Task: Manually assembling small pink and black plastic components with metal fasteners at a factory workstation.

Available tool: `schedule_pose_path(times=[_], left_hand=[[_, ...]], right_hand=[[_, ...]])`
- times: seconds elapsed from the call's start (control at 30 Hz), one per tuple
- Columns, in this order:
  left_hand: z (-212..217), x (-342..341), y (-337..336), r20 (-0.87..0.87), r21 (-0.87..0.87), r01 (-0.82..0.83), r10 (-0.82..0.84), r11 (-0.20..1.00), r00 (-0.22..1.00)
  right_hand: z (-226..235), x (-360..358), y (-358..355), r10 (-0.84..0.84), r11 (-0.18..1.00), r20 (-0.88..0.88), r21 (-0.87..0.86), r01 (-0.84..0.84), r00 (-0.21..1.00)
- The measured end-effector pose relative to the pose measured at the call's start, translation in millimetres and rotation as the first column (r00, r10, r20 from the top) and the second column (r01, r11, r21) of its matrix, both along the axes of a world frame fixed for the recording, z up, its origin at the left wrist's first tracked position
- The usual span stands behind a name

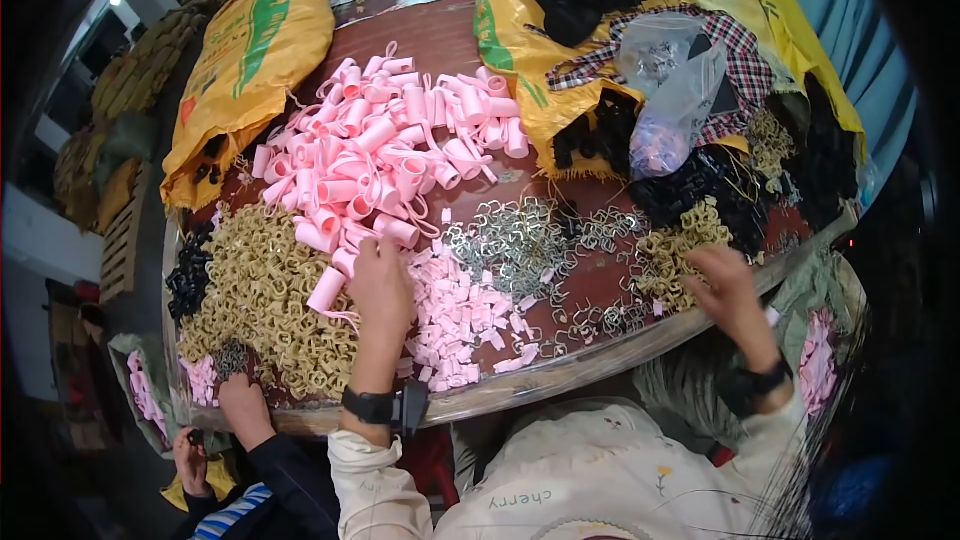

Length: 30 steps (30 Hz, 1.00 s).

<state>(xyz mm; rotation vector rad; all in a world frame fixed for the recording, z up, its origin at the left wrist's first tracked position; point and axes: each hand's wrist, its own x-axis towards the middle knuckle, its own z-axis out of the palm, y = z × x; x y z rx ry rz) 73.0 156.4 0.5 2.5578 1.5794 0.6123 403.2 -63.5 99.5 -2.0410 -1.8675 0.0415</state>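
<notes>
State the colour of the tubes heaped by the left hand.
The tubes are pink, clearest in the head view.

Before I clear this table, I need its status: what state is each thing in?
Pink tubes, loosely heaped
Small pink pieces, loosely piled
Tan rings, loose in heaps
Metal hooks, loosely spread
Left yellow sack, end open
Middle yellow sack, mouth open
Checked cloth, crumpled
Left hand, fingers bent; grip unclear
Right hand, fingers bent; grip unclear
</notes>
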Motion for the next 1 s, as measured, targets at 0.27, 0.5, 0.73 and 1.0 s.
schedule_pose_path(times=[0.27, 0.5, 0.73, 1.0], left_hand=[[-14.6, -19.8, -5.8, -0.263, -0.044, 0.003, -0.014, 0.999, 0.965], [15.8, -30.9, -38.1, 0.247, -0.038, 0.022, -0.012, 0.999, 0.969], [37.6, 19.3, -87.9, 0.417, 0.035, 0.336, -0.319, 0.941, 0.851], [20.1, 13.4, -121.4, 0.828, -0.529, 0.601, 0.209, 0.599, 0.521]], right_hand=[[-101.1, -39.5, 107.2, 0.209, 0.973, 0.214, 0.054, -0.225, 0.954], [-87.7, -41.7, 85.7, 0.188, 0.978, -0.223, 0.129, -0.162, 0.957], [-47.9, -86.3, 63.5, 0.039, 0.985, -0.821, -0.066, -0.162, 0.569], [-42.2, -145.9, 61.2, -0.162, 0.934, -0.986, -0.143, -0.327, -0.031]])
